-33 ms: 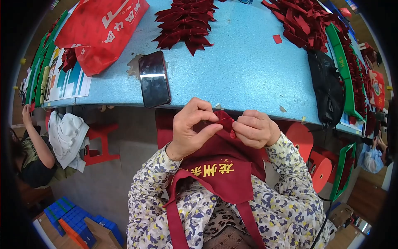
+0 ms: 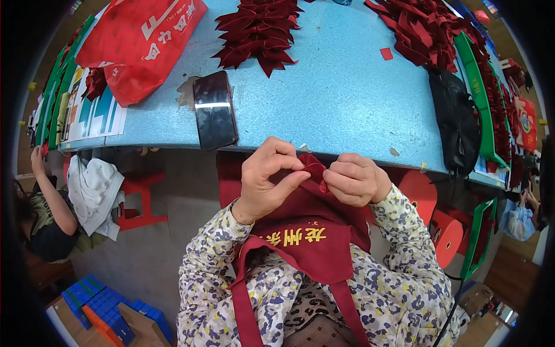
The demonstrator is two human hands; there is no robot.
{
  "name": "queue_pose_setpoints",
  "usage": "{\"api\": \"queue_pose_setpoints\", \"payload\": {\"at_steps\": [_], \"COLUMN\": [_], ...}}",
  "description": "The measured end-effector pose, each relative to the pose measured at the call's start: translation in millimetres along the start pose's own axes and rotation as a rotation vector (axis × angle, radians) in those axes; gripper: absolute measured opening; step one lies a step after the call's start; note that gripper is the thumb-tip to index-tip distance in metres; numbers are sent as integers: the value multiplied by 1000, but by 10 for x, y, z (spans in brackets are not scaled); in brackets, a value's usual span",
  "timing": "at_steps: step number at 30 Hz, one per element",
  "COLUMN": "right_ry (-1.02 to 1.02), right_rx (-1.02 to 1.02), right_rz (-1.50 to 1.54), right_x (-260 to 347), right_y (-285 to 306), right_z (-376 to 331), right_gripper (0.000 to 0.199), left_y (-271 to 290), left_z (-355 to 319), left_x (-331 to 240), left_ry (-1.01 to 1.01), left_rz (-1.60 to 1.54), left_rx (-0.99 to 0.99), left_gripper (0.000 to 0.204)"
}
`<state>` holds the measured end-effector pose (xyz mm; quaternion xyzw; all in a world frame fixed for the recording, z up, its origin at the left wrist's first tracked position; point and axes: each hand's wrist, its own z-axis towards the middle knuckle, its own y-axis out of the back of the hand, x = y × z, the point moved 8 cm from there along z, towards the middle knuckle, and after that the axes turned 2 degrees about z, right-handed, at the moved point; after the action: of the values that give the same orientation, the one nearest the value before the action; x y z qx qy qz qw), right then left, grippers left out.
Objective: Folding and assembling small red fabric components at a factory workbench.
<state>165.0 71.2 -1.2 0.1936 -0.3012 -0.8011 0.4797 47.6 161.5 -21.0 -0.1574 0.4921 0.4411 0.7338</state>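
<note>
Between my two hands, just off the table's near edge and above my dark red apron (image 2: pixel 300 254), is a dark red velvet ribbon bow (image 2: pixel 313 166). My left hand (image 2: pixel 269 180) pinches its left side between thumb and forefinger. On the other side, the fingertips of my right hand (image 2: pixel 357 180) are closed on the bow, and a small loop hangs below them. My fingers hide part of it. A row of finished-looking dark red bows (image 2: pixel 257 34) lies farther off on the blue table (image 2: pixel 335 98), and a larger heap of them (image 2: pixel 419 34) is at the far right.
A black phone (image 2: pixel 215 113) lies left of my hands, with a red bag (image 2: pixel 141 46) beyond it. At the right are a black pouch (image 2: pixel 454 121) and a green tray (image 2: pixel 480 98). Red spools (image 2: pixel 448 238) stand below the table's right side. Another person's arm (image 2: pixel 55 194) shows at far left.
</note>
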Motion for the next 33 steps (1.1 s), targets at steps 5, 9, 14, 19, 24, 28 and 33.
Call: {"api": "queue_pose_setpoints", "payload": {"at_steps": [5, 9, 14, 19, 24, 28, 33], "right_ry": [-63, -216, -587, -474, -288, -504, -1115], "right_rx": [-19, -91, -286, -343, -171, -264, -416], "right_rz": [96, 208, 525, 455, 331, 411, 847], "right_x": [-30, -113, -290, -188, -55, -196, -428], "right_y": [17, -9, -80, -60, -88, -127, -406], "right_z": [-5, -16, -194, -119, -108, -180, -504], "right_gripper": [11, 20, 18, 20, 19, 15, 7], "left_y": [-77, -186, 9, 20, -59, -234, -201], "left_z": [-115, -227, -71, -145, -188, -341, -352], "left_x": [352, 451, -180, -135, 298, 517, 590], "left_ry": [275, 459, -196, -183, 456, 737, 689], "left_rz": [-627, -856, 199, 104, -438, -744, -671], "left_rx": [-137, -220, -83, -137, -144, -66, -116], "left_gripper": [15, 19, 20, 22, 14, 11, 13]}}
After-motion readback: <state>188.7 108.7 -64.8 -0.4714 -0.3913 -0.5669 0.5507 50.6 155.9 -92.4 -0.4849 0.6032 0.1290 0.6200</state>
